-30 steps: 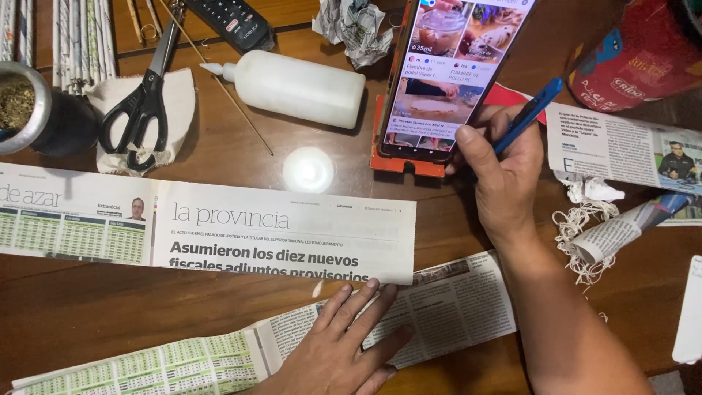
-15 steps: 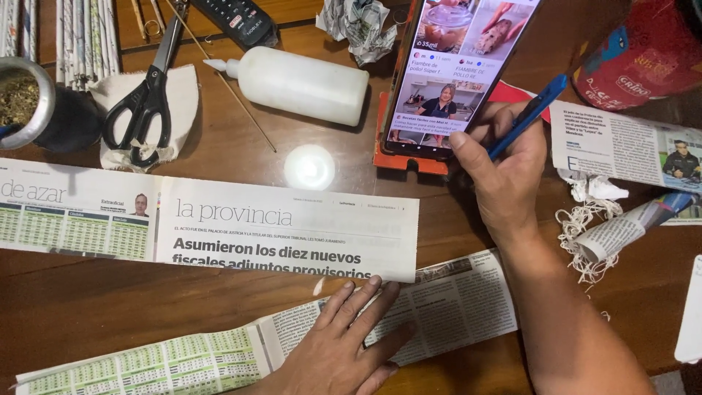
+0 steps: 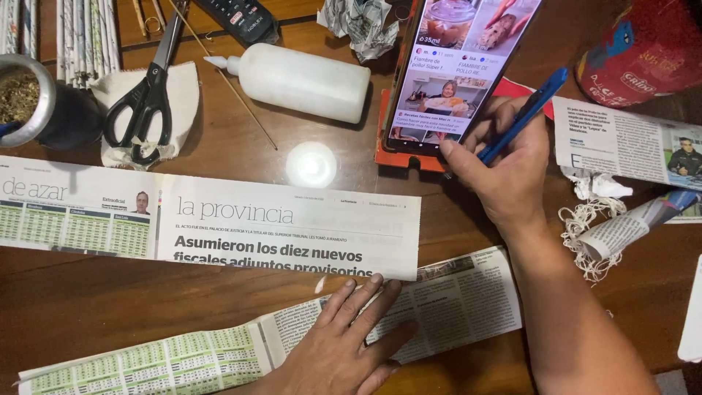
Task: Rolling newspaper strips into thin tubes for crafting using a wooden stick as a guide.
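My left hand (image 3: 344, 344) lies flat, fingers spread, on a long strip of newspaper (image 3: 219, 351) near the table's front edge. My right hand (image 3: 504, 164) holds a blue pen (image 3: 523, 117) between its fingers while its index finger reaches the lower edge of a phone (image 3: 457, 69). The phone leans upright in an orange stand (image 3: 406, 153) and its lit screen shows photos of food. A second, wider newspaper strip (image 3: 212, 219) lies across the table just beyond my left hand.
A white glue bottle (image 3: 300, 80) lies on its side behind the strips. Black scissors (image 3: 146, 95) rest on a cloth at the left, next to a metal cup (image 3: 29, 99). A thin wooden stick (image 3: 227, 77), rolled paper tubes (image 3: 80, 36), crumpled paper (image 3: 362, 22), a red can (image 3: 643, 51) and string (image 3: 585, 227) surround them.
The content on the phone screen has scrolled. My right hand's finger has shifted a little on the screen's lower edge. My left hand stays pressed on the strip.
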